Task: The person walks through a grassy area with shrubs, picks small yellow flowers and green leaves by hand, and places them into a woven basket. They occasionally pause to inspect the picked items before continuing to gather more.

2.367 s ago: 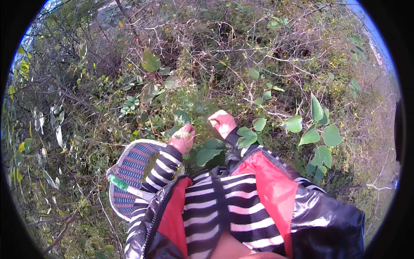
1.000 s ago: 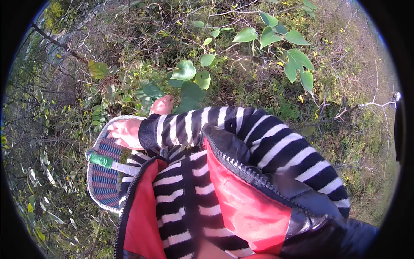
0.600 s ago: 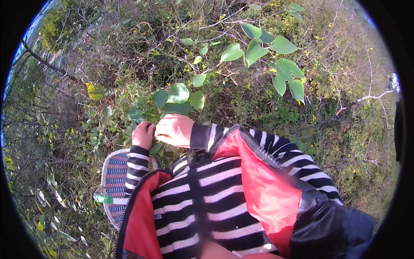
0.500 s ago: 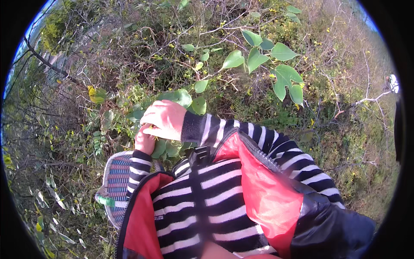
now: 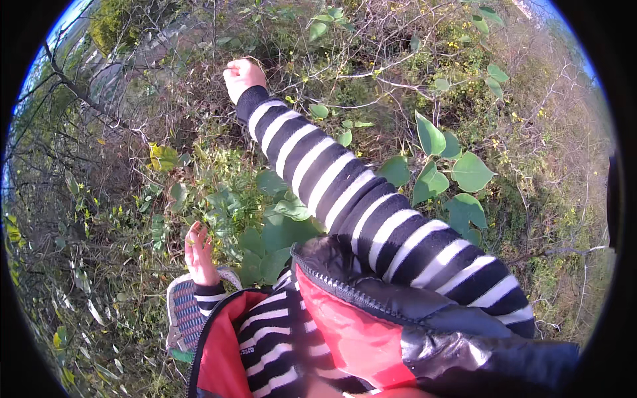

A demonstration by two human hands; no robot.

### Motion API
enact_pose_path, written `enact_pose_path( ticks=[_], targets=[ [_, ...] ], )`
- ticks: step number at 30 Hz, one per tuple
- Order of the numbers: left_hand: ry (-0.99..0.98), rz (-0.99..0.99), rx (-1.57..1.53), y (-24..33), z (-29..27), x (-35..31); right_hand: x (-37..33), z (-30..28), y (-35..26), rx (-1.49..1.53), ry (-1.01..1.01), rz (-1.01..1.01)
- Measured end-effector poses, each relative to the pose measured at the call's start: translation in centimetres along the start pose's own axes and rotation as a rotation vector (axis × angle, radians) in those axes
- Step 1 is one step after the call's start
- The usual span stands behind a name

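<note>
My right hand (image 5: 244, 78) is stretched far forward and left, closed in a fist among thin bare twigs. Whatever its fingers hold is hidden. Lower down, my left hand (image 5: 200, 257) is raised with the fingers pointing up and partly spread, and thin green bits show by the fingertips. Just under its wrist sits a woven basket (image 5: 184, 306) with blue and reddish strands and a pale rim, partly covered by my sleeve and jacket. Broad green leaves (image 5: 282, 232) grow between my left hand and my right arm.
Thin branches (image 5: 391, 81) cross the brush ahead. A leafy shoot with large heart-shaped leaves (image 5: 472, 172) stands right of my right arm. A yellow leaf (image 5: 162, 157) hangs at left, near a dark bare branch (image 5: 86, 96). Dense dry undergrowth surrounds me.
My hands were together over the broad leaves. My right hand has moved away forward, its arm now extended. My left hand has come slightly back and left, its fingers showing.
</note>
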State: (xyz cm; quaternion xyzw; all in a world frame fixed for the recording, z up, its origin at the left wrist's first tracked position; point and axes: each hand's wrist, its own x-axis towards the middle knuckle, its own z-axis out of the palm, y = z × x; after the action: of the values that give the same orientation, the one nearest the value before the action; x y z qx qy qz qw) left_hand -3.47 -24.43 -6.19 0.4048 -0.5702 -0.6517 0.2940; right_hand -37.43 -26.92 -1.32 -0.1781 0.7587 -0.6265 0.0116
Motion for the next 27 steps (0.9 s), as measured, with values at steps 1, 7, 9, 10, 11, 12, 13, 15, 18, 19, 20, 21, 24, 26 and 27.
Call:
enact_pose_path(
  ticks=[1, 7, 9, 10, 11, 12, 13, 15, 18, 19, 20, 21, 24, 26, 27],
  targets=[
    [0.092, -0.039, 0.010, 0.1, -0.2, -0.2, 2.1, 0.5, 2.7, -0.003, 0.078, 0.086],
    [0.123, -0.090, 0.005, -0.4, -0.5, -0.3, 12.3, -3.1, 18.5, 0.026, 0.530, 0.527],
    [0.182, -0.170, 0.062, -0.8, 0.1, -0.7, 13.8, -5.9, 22.6, 0.060, 0.556, 0.600],
    [0.182, -0.171, 0.046, -0.8, 0.4, -0.7, 14.3, -7.5, 24.3, 0.079, 0.574, 0.628],
    [0.191, -0.146, 0.073, -0.9, 0.5, -0.6, 14.4, -9.3, 25.7, 0.097, 0.592, 0.658],
    [0.199, -0.173, 0.055, -0.8, 0.6, -0.4, 14.5, -10.6, 26.9, 0.109, 0.595, 0.678],
    [0.213, -0.181, 0.024, -0.8, 0.6, -0.1, 14.6, -11.8, 27.8, 0.113, 0.598, 0.695],
    [0.202, -0.227, 0.026, -0.9, 0.9, 0.6, 14.5, -14.1, 29.4, 0.088, 0.596, 0.711],
    [0.156, -0.236, 0.064, -1.1, 1.6, 1.3, 15.0, -16.4, 30.5, 0.003, 0.551, 0.711],
    [0.117, -0.217, 0.054, -1.1, 1.8, 1.4, 15.1, -16.9, 30.5, -0.051, 0.524, 0.700],
    [0.101, -0.245, 0.083, -1.0, 2.2, 1.6, 15.4, -17.3, 30.3, -0.132, 0.483, 0.678],
    [0.103, -0.250, 0.127, -0.9, 2.6, 1.8, 15.4, -17.5, 29.9, -0.227, 0.437, 0.644],
    [0.111, -0.238, 0.149, -0.8, 3.4, 2.0, 14.8, -17.2, 27.4, -0.483, 0.168, 0.478],
    [0.079, -0.262, 0.157, -0.7, 3.7, 2.3, 14.2, -16.2, 25.1, -0.716, -0.055, 0.318],
    [0.067, -0.270, 0.157, -0.7, 3.8, 2.5, 13.9, -15.4, 23.9, -0.768, -0.204, 0.211]
  ],
)
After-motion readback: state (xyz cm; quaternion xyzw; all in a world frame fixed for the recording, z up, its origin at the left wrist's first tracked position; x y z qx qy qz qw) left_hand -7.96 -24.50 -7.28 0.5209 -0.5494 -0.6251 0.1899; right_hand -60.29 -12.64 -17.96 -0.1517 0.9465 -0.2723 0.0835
